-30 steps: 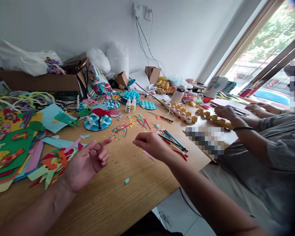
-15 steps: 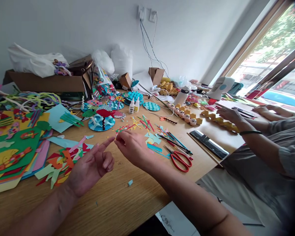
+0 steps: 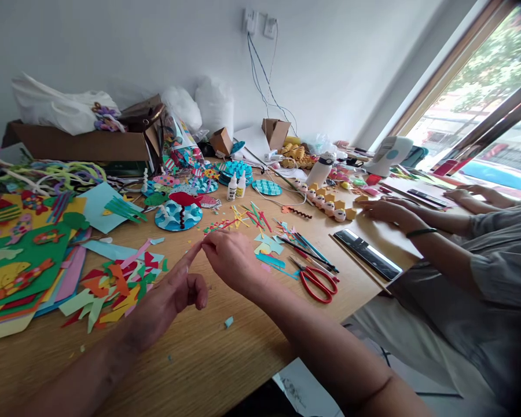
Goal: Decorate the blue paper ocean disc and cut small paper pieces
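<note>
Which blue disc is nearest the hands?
The disc under the red fish, beyond the left hand; the other blue discs lie farther back.

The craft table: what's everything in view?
Wooden table: one, brown, centre
Nozzle bottles: two, white, centre
Scissors: one, red handles, right of centre
Phone: one, black, right
Wooden stick: one, tan, beside phone
Craft discs: several, blue, centre rear
Paper scraps: many, mixed colours, left
Pipe cleaners: many, multicoloured, far left
Cardboard boxes: at least three, brown, rear
Tumbler: one, white, rear right
Wall sockets: two, white, rear wall
Co-worker's shirt: one, grey, right
Left hand: one, index extended, centre
Right hand: one, bare, centre, seemingly touching left hand
</note>
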Demonstrator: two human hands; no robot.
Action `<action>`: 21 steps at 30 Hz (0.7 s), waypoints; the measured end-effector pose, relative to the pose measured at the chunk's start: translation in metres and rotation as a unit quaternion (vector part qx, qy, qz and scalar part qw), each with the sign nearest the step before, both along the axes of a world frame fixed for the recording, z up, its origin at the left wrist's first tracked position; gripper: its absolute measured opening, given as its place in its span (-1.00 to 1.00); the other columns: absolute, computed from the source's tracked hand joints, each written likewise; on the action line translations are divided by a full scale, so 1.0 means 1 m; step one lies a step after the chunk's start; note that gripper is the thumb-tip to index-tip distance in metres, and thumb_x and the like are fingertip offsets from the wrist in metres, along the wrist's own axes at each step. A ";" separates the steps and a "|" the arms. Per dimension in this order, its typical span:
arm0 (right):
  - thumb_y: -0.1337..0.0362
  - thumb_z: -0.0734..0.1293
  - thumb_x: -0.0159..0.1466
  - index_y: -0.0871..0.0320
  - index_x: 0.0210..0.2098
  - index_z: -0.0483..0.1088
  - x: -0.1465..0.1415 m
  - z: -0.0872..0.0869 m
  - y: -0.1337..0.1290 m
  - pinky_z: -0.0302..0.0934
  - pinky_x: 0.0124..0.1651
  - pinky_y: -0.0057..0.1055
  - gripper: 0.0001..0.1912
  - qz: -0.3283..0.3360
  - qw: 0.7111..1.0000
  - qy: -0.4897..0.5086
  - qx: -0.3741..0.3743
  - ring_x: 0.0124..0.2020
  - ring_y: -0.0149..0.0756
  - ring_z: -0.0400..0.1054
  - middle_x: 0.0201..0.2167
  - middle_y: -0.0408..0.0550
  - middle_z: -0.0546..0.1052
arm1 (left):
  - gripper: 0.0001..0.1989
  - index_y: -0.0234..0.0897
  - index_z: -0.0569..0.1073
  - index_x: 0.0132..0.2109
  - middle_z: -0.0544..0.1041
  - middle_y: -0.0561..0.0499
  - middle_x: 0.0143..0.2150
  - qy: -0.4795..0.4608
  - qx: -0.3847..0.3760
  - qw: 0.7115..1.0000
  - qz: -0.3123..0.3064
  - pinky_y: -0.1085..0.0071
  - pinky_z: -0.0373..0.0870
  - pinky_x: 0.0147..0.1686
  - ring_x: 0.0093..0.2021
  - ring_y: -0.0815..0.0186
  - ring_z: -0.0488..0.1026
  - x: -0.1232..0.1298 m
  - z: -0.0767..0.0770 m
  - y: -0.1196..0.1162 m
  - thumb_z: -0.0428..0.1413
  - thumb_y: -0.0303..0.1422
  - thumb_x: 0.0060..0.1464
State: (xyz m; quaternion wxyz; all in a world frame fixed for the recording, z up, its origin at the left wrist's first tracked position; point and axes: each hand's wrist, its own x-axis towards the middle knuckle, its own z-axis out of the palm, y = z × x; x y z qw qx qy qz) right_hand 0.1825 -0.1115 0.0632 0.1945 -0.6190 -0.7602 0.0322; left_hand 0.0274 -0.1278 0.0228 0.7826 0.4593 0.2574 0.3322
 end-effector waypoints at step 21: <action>0.35 0.33 0.17 0.20 -0.46 0.44 0.008 -0.011 0.002 0.04 -0.43 -0.53 -0.92 0.041 0.959 0.282 0.011 -0.52 -0.49 0.22 -0.57 -0.19 0.42 | -0.48 -0.10 0.05 0.31 0.41 0.02 -0.55 -0.126 -0.073 0.989 -0.031 0.37 0.18 -0.40 -0.47 0.31 0.29 -0.002 0.004 0.001 -0.26 -0.15 0.24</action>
